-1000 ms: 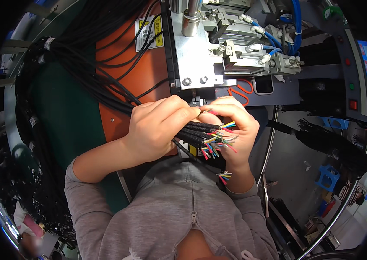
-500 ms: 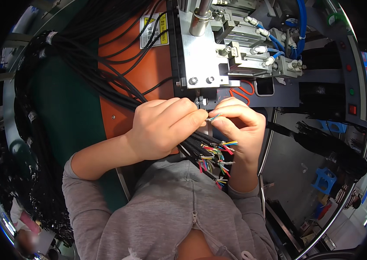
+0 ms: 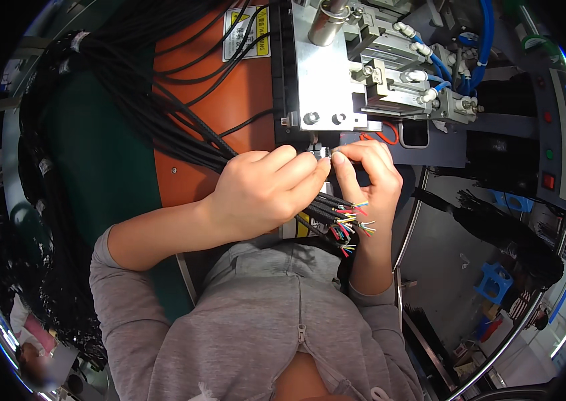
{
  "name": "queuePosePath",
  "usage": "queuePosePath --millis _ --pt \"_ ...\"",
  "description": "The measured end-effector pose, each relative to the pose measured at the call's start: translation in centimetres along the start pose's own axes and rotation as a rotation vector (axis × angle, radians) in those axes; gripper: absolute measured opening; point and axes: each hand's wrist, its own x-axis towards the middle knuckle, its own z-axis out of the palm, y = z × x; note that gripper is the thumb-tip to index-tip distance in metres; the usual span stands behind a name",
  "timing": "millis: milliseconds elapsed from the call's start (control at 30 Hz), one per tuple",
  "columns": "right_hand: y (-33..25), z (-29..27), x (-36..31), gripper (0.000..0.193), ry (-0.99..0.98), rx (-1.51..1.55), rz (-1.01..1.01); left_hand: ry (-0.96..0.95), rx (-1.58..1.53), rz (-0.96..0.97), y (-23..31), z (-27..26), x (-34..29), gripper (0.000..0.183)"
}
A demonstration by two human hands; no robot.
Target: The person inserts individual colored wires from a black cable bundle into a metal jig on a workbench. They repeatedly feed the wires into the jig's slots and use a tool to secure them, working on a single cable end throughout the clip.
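Note:
My left hand is closed, its thumb and forefinger pinching the end of a black cable that is mostly hidden in the grip. Against its fingertips, my right hand pinches too, at the cable's thin wires, which the fingers cover. Both sets of fingertips are right at a small metal and white fixture under the machine's silver plate. Below my left hand, a bundle of black braided cables ends in stripped red, yellow, blue, green and white wires.
Pneumatic cylinders with blue hoses stand behind the plate. Red-handled scissors lie beside a dark rectangular tray. More black cables cross the orange panel at left. A control panel with buttons is far right.
Both hands have moved slightly up toward the fixture. The blue-green wires that showed between my fingers are now covered. The loose cable ends have shifted up and right.

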Motion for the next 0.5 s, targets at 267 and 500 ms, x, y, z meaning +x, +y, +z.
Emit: queuePosePath --millis 267,500 --pt "0.0 0.8 0.0 0.008 -0.011 -0.092 -0.041 -0.072 0.079 -0.048 0.5 -0.3 0.0 0.032" --pt "1.2 1.5 -0.2 0.006 0.017 0.056 0.068 -0.041 0.102 -0.069 0.3 0.5 0.2 0.028"
